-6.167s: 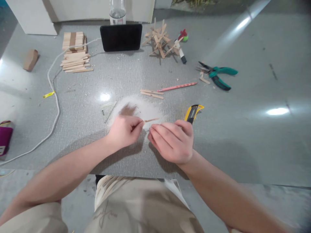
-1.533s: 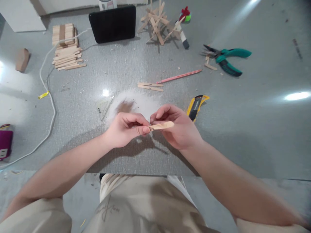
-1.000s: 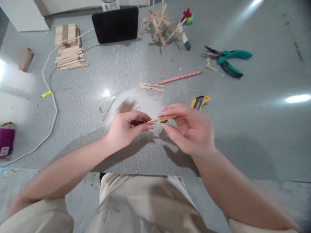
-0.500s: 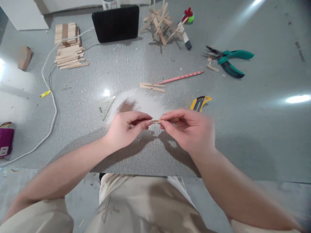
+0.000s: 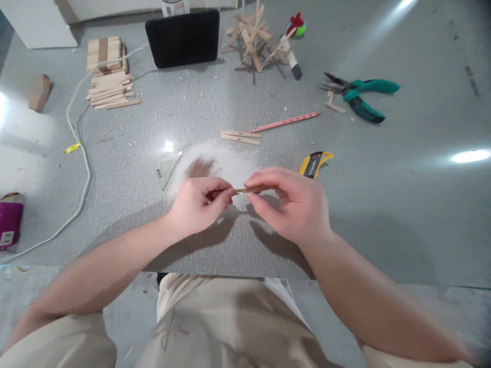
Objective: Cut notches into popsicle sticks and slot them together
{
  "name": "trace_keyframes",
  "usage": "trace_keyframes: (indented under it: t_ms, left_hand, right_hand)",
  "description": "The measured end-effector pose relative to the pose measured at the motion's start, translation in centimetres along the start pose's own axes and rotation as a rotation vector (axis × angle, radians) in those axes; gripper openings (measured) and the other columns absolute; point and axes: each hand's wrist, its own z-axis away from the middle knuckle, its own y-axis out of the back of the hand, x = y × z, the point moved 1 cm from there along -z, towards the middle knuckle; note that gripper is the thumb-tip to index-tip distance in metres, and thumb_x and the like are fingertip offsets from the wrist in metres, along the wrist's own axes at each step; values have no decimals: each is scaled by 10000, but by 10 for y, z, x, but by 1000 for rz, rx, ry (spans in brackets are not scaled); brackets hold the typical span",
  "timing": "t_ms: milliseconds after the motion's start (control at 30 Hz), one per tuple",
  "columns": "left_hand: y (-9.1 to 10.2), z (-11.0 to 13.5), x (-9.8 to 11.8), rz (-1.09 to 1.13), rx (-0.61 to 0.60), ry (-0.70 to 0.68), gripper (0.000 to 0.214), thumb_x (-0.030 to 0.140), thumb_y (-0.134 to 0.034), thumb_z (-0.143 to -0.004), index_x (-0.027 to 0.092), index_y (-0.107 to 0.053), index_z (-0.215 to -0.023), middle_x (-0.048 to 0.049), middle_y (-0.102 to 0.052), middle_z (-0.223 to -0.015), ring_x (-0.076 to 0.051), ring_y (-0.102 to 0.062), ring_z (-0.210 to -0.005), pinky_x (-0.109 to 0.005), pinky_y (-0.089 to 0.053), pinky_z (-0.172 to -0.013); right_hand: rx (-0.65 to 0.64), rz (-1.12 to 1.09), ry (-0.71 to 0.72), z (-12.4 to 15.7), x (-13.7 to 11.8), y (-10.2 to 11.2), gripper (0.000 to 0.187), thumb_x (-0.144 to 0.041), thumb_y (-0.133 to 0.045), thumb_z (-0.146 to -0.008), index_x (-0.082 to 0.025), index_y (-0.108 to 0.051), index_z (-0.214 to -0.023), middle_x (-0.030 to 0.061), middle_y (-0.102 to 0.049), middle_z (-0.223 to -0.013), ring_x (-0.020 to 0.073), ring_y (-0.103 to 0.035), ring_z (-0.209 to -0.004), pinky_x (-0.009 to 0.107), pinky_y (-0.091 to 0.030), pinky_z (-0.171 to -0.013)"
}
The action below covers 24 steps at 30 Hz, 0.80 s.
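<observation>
A thin wooden craft stick (image 5: pixel 251 189) is held level between my two hands, just above a white powdery patch (image 5: pixel 230 162) on the table. My left hand (image 5: pixel 201 202) pinches its left end between thumb and fingers. Around the right part is my right hand (image 5: pixel 293 202), with the fingers along the far side and the thumb on the near side, in a loose grip. Whether more than one stick is held I cannot tell. Two loose craft sticks (image 5: pixel 241 137) lie beyond the hands, and a yellow box cutter (image 5: pixel 315 164) lies beyond my right hand.
A clear set square (image 5: pixel 167 168), a pink pencil (image 5: pixel 286 122) and green-handled pliers (image 5: pixel 364 97) lie around. At the back are stacked craft sticks (image 5: pixel 109 84), a black tablet (image 5: pixel 184 40) and a stick structure (image 5: pixel 253 38). A white cable (image 5: pixel 86 189) runs along the left.
My right hand has shifted slightly left and its fingers have loosened, so more of the stick shows between them. My left hand has barely moved and keeps its pinch.
</observation>
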Motion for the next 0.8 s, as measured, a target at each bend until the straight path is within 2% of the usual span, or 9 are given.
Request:
trace_keyframes:
  t_ms: [100,267,333,467,633,800]
  left_hand:
    - [-1,1,0,-131,16,-125,221,254,-591,-956,145,-728,-821,-13,-713,-651,-98,-647,-558,-200,-483,-534]
    - [-2,5,-9,-361,113,-446,184,262,-652,-947,137,-718,-1065,-75,-783,-889,-124,-706,-657,-233,-534,-619]
    - [-3,6,-13,-415,155,-510,150,259,-657,-947,156,-721,-1036,-67,-788,-883,-121,-704,-635,-231,-521,-591]
    - [-3,6,-13,-458,238,-545,107,250,-670,-937,168,-737,-948,-50,-783,-798,-123,-696,-601,-226,-491,-545]
    - [-2,5,-11,-439,200,-545,126,271,-644,-950,209,-754,-957,-18,-783,-779,-107,-701,-605,-203,-521,-571]
    - [0,5,-10,-349,217,-495,119,267,-685,-928,202,-785,-940,-26,-777,-754,-105,-693,-588,-205,-540,-564]
  right_hand:
    - [14,21,-61,0,0,-4,83,-184,-691,-872,-259,-701,-905,16,-753,-877,190,-722,-820,332,-580,-743]
    - [72,-90,-228,-1,2,-6,79,-167,-717,-843,-245,-717,-859,-1,-757,-824,159,-726,-734,278,-603,-694]
    - [76,-94,-252,-1,1,-5,75,-169,-724,-837,-243,-720,-847,-1,-759,-812,157,-726,-714,277,-611,-683]
    - [67,-134,-244,-2,-1,-4,71,-182,-729,-845,-253,-723,-840,-2,-763,-801,161,-733,-709,285,-624,-684]
    - [81,-165,-264,-2,-1,-5,45,-221,-738,-854,-257,-715,-841,-2,-762,-800,178,-744,-728,316,-641,-711]
    - [228,-78,-242,-1,10,4,37,-269,-761,-854,-273,-727,-869,1,-766,-838,198,-742,-761,356,-633,-739]
